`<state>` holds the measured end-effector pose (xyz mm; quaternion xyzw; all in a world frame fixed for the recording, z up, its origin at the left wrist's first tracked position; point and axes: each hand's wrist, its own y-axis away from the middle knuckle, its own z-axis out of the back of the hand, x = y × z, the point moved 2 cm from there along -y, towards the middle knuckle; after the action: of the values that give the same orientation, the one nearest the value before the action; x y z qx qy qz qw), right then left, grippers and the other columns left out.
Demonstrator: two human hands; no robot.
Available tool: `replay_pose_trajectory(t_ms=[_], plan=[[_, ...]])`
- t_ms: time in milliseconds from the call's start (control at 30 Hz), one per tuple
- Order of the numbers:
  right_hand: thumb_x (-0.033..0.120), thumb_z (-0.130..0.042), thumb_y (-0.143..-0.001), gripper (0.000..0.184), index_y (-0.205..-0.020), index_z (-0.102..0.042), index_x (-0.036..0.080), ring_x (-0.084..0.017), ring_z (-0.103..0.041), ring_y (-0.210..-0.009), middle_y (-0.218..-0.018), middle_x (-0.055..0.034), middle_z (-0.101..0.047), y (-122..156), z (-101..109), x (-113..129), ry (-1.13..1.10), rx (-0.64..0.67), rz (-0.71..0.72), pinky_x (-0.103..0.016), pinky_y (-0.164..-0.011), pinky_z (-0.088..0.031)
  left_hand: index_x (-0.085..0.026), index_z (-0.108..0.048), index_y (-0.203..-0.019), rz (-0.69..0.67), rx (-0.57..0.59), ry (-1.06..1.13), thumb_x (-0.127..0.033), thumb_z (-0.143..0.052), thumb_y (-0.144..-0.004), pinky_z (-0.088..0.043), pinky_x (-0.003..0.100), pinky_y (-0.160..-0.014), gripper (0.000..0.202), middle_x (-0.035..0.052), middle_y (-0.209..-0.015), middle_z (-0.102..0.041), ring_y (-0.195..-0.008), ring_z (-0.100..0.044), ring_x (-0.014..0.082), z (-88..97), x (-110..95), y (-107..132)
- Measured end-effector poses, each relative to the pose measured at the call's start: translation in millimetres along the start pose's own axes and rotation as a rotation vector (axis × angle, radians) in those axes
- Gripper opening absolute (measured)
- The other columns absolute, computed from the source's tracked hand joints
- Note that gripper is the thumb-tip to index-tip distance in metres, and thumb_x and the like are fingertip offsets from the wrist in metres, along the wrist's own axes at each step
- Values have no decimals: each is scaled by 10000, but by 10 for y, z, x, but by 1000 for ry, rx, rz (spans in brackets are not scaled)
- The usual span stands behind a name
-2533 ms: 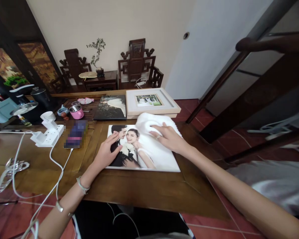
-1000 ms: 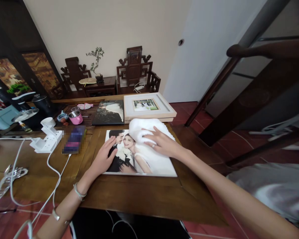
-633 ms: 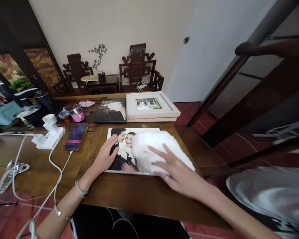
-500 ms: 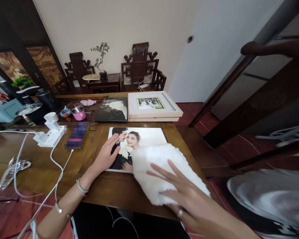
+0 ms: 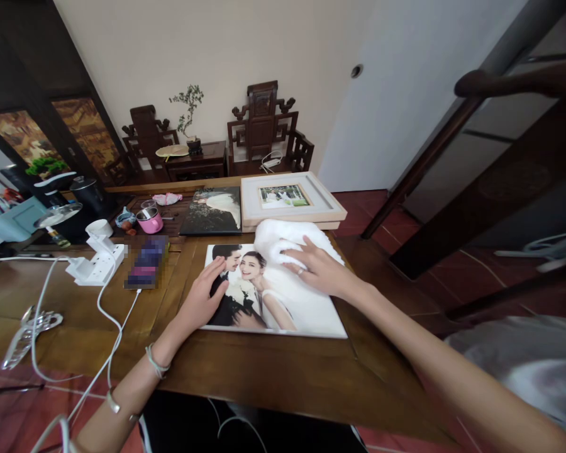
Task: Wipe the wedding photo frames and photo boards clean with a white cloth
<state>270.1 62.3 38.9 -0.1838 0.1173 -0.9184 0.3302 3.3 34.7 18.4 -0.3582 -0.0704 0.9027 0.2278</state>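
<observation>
A white photo panel [image 5: 306, 314] lies flat on the wooden table, printed with two people posed close together. My left hand [image 5: 210, 292] rests open on its left edge, fingers stretched and pressed lightly together. At the panel's upper right corner, my right hand [image 5: 314, 265] holds a fluffy white cloth [image 5: 280, 236] down, with a fold bunched at the fingers. The cloth covers that corner and reaches past the panel's far edge, close to the framed pictures.
Behind the panel lie a dark photo panel [image 5: 212, 214] and stacked light wooden frames [image 5: 330, 204]. To the left are a phone [image 5: 147, 263], a white power strip [image 5: 104, 264] with cables, a pink cup [image 5: 149, 220] and a clear hair clip [image 5: 31, 333].
My right hand has pushed the cloth from the panel's lower right, up and away to its upper right corner, uncovering the lower part. My left hand has stayed in place.
</observation>
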Motion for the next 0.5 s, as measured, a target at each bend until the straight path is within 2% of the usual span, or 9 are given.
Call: replay_pose_trajectory(t_ms=[67,167,233,333,433,500], plan=[[209,-404,-924,278,-1076,-634,177,-317,-403,-1313,-1287,-142,-587,103,-23,76,17,-1,8,-637,-1081,-236,-182,-501,-1323,-2,-9,5,-316,-450,-922,-272,423,-1153,426,97,-1448,-441,-1365,-369,209,-4,0,0],[131,-413,-875,267,-993,-649,172,-303,-324,-1359,-1312,-165,-561,437,-21,352,6,9,55,-647,-1093,-193,-159,-505,-1317,-5,-20,5,-306,-451,-923,-271,419,-1154,424,112,-1441,-447,-1365,-369,211,-13,1,3],[114,-439,-844,245,-929,-655,195,-292,-276,-1381,-1383,-141,-500,703,18,590,-24,13,85,-643,-1103,-167,-160,-508,-1314,-9,-26,2,-302,-451,-924,-270,424,-1154,419,113,-1439,-450,-1364,-371,211,-21,5,5],[87,-481,-799,236,-901,-652,214,-287,-211,-1403,-1437,-91,-446,1021,87,905,-70,99,174,-649,-1108,-134,-180,-504,-1317,-16,-27,-2,-299,-449,-926,-274,436,-1151,413,104,-1442,-448,-1363,-372,209,-30,12,7],[95,-506,-784,213,-885,-646,219,-286,-220,-1401,-1459,-64,-417,1112,137,1015,-102,171,253,-637,-1116,-132,-176,-491,-1329,-21,-15,-6,-300,-445,-928,-268,434,-1154,422,106,-1451,-435,-1371,-358,210,-30,13,7],[104,-493,-808,211,-903,-646,212,-278,-270,-1385,-1452,-87,-423,1018,145,929,-81,166,244,-614,-1119,-170,-176,-482,-1339,-21,-4,-12,-300,-441,-930,-265,429,-1156,429,104,-1455,-429,-1375,-352,208,-23,8,6]])
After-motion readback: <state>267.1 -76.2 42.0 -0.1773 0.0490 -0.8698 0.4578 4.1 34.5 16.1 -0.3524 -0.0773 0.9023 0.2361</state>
